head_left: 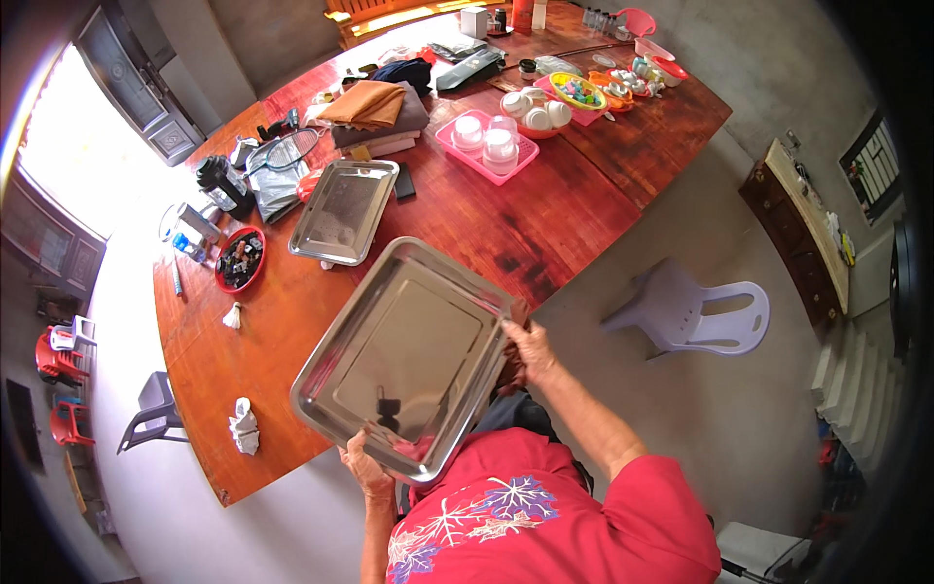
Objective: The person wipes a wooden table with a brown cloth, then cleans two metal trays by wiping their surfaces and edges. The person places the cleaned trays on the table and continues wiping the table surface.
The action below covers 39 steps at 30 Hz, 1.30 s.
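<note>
A large shiny metal tray (pixel 404 341) is held tilted in front of me, over the near edge of the table. My left hand (pixel 366 467) is closed on its lower left rim. At the right rim, my right hand (pixel 531 352) grips the same tray. A dark reddish-brown thing (pixel 512 365) shows beside my right fingers; I cannot make out what it is. Just beyond lies a second, smaller metal tray (pixel 341 216), flat on the wooden table (pixel 263 350).
A red bowl of dark pieces (pixel 240 261), a shuttlecock (pixel 233 316) and crumpled tissue (pixel 244 426) lie to the left. Farther back are a badminton racket (pixel 290 148), folded cloths (pixel 375 107) and a pink basket with jars (pixel 486 146). A lilac chair (pixel 686 316) stands right of the table.
</note>
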Tool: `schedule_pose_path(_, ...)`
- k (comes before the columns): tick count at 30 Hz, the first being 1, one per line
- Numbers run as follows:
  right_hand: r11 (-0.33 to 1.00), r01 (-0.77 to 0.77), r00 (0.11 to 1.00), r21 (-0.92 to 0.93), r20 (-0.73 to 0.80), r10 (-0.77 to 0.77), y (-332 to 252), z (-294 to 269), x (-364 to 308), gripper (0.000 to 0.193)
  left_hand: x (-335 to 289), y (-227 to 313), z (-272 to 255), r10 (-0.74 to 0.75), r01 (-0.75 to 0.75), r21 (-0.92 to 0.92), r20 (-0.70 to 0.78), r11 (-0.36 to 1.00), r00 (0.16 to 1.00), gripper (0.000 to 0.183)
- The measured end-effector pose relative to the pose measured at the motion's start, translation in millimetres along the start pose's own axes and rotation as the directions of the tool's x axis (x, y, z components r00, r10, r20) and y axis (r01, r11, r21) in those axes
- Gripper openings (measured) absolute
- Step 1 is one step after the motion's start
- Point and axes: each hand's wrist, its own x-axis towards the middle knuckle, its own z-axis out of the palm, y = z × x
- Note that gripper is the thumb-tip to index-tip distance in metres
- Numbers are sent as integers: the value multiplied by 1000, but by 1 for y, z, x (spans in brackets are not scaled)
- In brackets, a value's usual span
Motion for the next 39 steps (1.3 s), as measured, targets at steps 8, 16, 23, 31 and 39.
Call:
schedule_pose_path(8, 983, -158, 972, 88, 190, 140, 22, 86, -26, 27, 12, -15, 11, -8, 4, -113, -41, 994, 999, 23)
schedule_pose_path(16, 991, 123, 969, -57, 221, -107, -35, 62, 26, 15, -14, -16, 39, -245, 290, -190, 228, 938, 942, 43)
schedule_pose_path(23, 943, 206, 951, -262, 281, -129, -103, 27, 43, 17, 26, 27, 49, 3, -62, 565, 105, 823, 994, 71)
schedule_pose_path(31, 758, 370, 893, -537, 432, -129, -130, 50, -4, 39, 85, -6, 88, 66, -169, 704, 171, 690, 983, 38)
schedule_pose_path(39, 375, 729, 684, -572, 620, -384, -116, 73, -54, 49, 75, -12, 103, 526, -183, 926, -19, 329, 850, 50)
